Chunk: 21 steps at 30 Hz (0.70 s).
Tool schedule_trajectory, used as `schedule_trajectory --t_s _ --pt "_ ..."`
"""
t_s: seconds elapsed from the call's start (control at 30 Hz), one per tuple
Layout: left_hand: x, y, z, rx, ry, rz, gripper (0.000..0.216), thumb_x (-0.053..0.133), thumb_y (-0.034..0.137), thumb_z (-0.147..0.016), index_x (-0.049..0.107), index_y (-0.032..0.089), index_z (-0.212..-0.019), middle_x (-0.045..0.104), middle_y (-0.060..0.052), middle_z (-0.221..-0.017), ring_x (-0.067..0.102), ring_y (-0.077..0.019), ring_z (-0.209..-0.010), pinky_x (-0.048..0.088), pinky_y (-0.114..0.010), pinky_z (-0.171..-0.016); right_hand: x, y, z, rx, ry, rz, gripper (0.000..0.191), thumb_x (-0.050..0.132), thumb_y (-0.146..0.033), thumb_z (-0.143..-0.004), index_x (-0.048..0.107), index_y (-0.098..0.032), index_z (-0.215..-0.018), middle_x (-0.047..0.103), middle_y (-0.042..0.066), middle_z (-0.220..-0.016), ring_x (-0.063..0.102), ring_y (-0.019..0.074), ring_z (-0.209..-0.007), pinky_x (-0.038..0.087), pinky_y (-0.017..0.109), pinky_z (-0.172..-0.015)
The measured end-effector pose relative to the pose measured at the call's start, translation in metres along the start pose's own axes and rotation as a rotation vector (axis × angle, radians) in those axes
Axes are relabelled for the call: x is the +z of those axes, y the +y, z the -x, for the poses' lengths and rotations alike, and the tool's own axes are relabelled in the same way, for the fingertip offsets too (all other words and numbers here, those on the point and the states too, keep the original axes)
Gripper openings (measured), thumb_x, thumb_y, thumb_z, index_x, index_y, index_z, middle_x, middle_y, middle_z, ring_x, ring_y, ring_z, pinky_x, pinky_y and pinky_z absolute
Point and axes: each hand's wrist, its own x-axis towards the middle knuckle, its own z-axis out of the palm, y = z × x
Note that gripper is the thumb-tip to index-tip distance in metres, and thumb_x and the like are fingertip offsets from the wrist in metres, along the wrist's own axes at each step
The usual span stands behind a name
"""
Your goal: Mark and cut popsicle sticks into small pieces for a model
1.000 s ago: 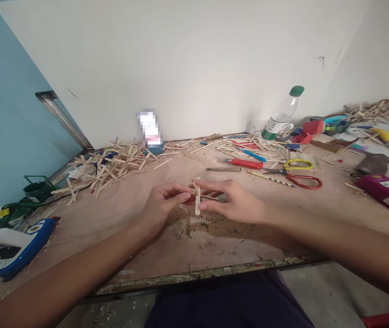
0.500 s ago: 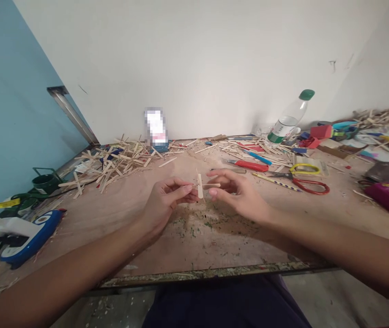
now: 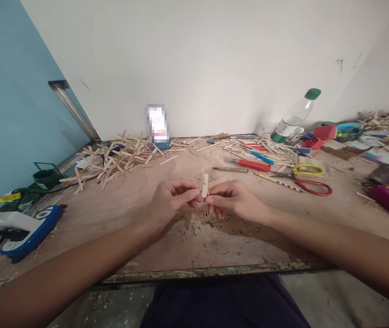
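Observation:
Between my hands, above the middle of the table, is a small piece made of crossed wooden sticks (image 3: 205, 186), one short stick standing up across the others. My left hand (image 3: 176, 195) pinches its left side between thumb and fingers. From the right, my right hand (image 3: 231, 198) pinches it low down, thumb close to the upright stick. A pale stick end sticks out above the right fingers. How the sticks join is too small to tell. Green crumbs (image 3: 210, 223) lie on the wood below my hands.
Behind my right hand lie a wooden-handled tool (image 3: 230, 170), a red utility knife (image 3: 254, 165), a dotted pencil (image 3: 278, 182) and scissors (image 3: 312, 186). Loose sticks (image 3: 112, 159) heap at back left. A phone (image 3: 158, 124) and a bottle (image 3: 286, 127) stand by the wall. A blue power strip (image 3: 40, 232) sits left.
My right hand has closed from a loose, spread hold to a pinch on the stick piece. Both hands are nearer each other, and the piece has turned slightly. The view has shifted a little.

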Motion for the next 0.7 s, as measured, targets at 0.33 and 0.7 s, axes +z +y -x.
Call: schedule_trajectory --t_s 0.33,0.7 --pt "-0.0016 0.004 -0.0016 0.008 -0.008 -0.043 0.018 0.081 0.03 -0.081 0.077 0.015 -0.074 0.072 -0.002 -0.063 0.062 -0.0112 -0.052 0.053 -0.022 -0.054 0.0024 0.0037 -0.001 0.124 0.028 -0.304 0.034 0.083 -0.046 -0.086 0.078 -0.013 -0.092 0.074 0.003 -0.07 0.061 0.0089 -0.049 0.049 0.02 -0.049" --pt "-0.0026 0.0027 0.0008 -0.005 -0.031 -0.027 0.015 0.08 0.029 -0.08 0.077 0.014 -0.076 0.07 -0.002 -0.062 0.06 -0.011 -0.054 0.051 -0.021 -0.054 0.0035 -0.0046 0.0007 0.073 -0.017 -0.082 0.037 0.077 -0.044 -0.091 0.073 -0.012 -0.073 0.062 -0.001 -0.06 0.05 0.0071 -0.047 0.041 0.021 -0.045"
